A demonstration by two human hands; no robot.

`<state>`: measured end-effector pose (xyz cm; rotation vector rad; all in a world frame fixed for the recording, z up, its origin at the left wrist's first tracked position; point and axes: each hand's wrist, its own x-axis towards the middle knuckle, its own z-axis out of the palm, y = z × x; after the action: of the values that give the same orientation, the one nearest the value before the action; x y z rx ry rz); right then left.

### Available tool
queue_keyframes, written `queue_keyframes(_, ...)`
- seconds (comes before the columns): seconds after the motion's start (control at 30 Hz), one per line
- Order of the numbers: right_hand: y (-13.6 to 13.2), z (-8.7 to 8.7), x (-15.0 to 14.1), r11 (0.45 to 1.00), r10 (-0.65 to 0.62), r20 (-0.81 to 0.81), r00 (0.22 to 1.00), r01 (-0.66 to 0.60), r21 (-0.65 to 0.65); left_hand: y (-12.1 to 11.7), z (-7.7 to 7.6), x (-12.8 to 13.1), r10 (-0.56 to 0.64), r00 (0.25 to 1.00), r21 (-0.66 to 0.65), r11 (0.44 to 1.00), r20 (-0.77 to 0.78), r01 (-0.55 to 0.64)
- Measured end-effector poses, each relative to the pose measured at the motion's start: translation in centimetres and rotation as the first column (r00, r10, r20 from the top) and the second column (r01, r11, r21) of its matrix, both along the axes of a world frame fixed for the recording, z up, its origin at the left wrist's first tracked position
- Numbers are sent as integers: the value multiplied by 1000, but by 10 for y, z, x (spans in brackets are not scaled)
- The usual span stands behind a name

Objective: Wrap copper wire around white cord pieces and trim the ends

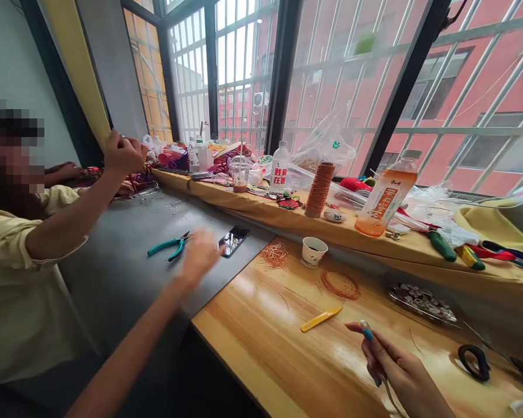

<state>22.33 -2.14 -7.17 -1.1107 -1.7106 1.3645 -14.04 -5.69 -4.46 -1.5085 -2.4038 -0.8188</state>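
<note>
My left hand [203, 252] is smeared by motion above the grey table, between teal-handled pliers [169, 247] and a black phone [233, 240]. Whether its fingers hold anything cannot be made out. Low over the wooden table, my right hand [398, 368] is closed in a pinch. A thin pale cord [391, 396] hangs from beneath its fingers, and something small and whitish shows at the fingertips, too small to name. Just left of that hand lies a yellow plastic knife [321, 319]. Beyond it are a coil of copper-coloured wire [340, 285] and loose wire scraps [274, 255].
A paper cup [314, 252] of dark liquid stands near the cloth-covered ledge [253, 204]. Bottles and a wire-wound cone [320, 190] crowd the ledge. To the right are a tray of pale pieces [425, 305] and black-handled scissors [475, 363]. Another person [21, 290] sits at left, arm raised.
</note>
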Motion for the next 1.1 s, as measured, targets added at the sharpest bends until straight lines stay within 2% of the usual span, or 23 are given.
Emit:
queue_keyframes(0.03,-2,1,-1,1000,-5,-1,1000,5,18,-10,-6,-30,217,972,-37,975,-86,-220)
queue_keyframes(0.07,-4,3,-3,999,-3,2,1000,3,37,-19,-13,-56,363,925,-120,919,-112,-375)
queue_keyframes(0.1,-7,5,-5,998,5,9,1000,-5,59,-26,-19,-77,430,898,-237,866,-96,-440)
queue_keyframes(0.13,-10,8,-6,997,15,20,1000,-17,79,-31,-25,-93,468,882,-332,824,-58,-459)
queue_keyframes(0.2,-14,14,-7,993,35,52,998,-40,107,-33,-32,-112,412,908,-363,837,-75,-410)
queue_keyframes(0.27,-18,20,-6,992,39,70,997,-47,115,-30,-32,-116,395,913,-367,839,-99,-403)
queue_keyframes(0.37,-22,26,-1,994,43,55,998,-48,98,-27,-26,-104,421,901,-364,828,-99,-427)
queue_keyframes(0.47,-24,29,3,997,58,7,998,-58,49,-36,-18,-73,299,910,-188,914,-287,-359)
queue_keyframes(0.53,-25,31,4,997,73,-40,997,-73,6,-46,-13,-45,254,918,-96,951,-306,-295)
queue_keyframes(0.6,-27,32,3,997,69,-95,993,-71,-19,-57,-10,-13,216,968,-16,975,-130,-220)
queue_keyframes(0.63,-29,33,3,998,60,-124,990,-62,-17,-60,-11,6,107,992,-10,994,73,-107)
queue_keyframes(0.67,-31,34,1,999,49,-152,987,-50,-8,-62,-13,25,-29,952,19,1000,304,25)
queue_keyframes(0.7,-33,35,0,999,38,-175,984,-37,7,-63,-17,47,-155,845,100,988,512,120)
queue_keyframes(0.73,-35,36,-1,999,29,-192,981,-25,24,-63,-23,69,-298,673,194,954,676,228)
queue_keyframes(0.77,-38,36,-3,999,23,-200,979,-15,42,-62,-30,94,-412,460,277,901,787,334)
queue_keyframes(0.83,-42,36,-4,997,-11,-193,981,27,79,-59,-46,143,-480,65,416,813,875,407)
queue_keyframes(0.87,-43,36,-4,993,-42,-176,983,60,101,-58,-52,167,-476,-97,470,779,874,414)
queue_keyframes(0.9,-45,36,-4,987,-73,-149,986,93,130,-58,-57,189,-483,-210,525,754,850,394)
queue_keyframes(1.0,-48,36,-2,953,-155,-49,987,162,258,-62,-60,236,-474,-420,622,693,774,364)
queue_keyframes(1.03,-49,37,-1,936,-177,-22,984,175,305,-63,-59,245,-452,-465,627,695,762,352)
queue_keyframes(1.1,-51,39,1,900,-230,12,973,208,384,-65,-57,253,-417,-506,617,711,755,337)
